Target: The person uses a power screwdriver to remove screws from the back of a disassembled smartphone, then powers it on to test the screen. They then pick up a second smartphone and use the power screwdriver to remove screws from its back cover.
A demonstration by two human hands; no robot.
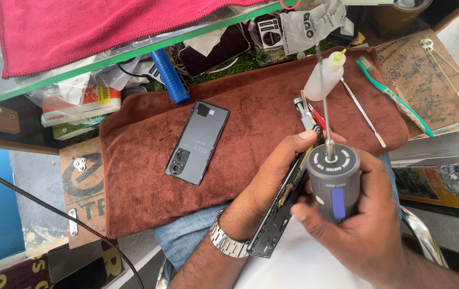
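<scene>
My left hand (272, 182) grips an opened dark phone body (278, 214), held on edge and tilted over my lap. My right hand (368, 225) is wrapped around a grey electric screwdriver (334, 182) with a blue button; its long thin bit points up and away from me. A grey phone back cover (197, 142) lies flat on the brown towel (251, 123), to the left of my hands and apart from them. A metal watch sits on my left wrist.
On the towel lie a white squeeze bottle (323, 80), a metal spudger (363, 112), a green toothbrush (392, 96) and a blue-handled tool (169, 77). A glass shelf with a red cloth (79, 32) is above. A black cable (53, 211) runs at left.
</scene>
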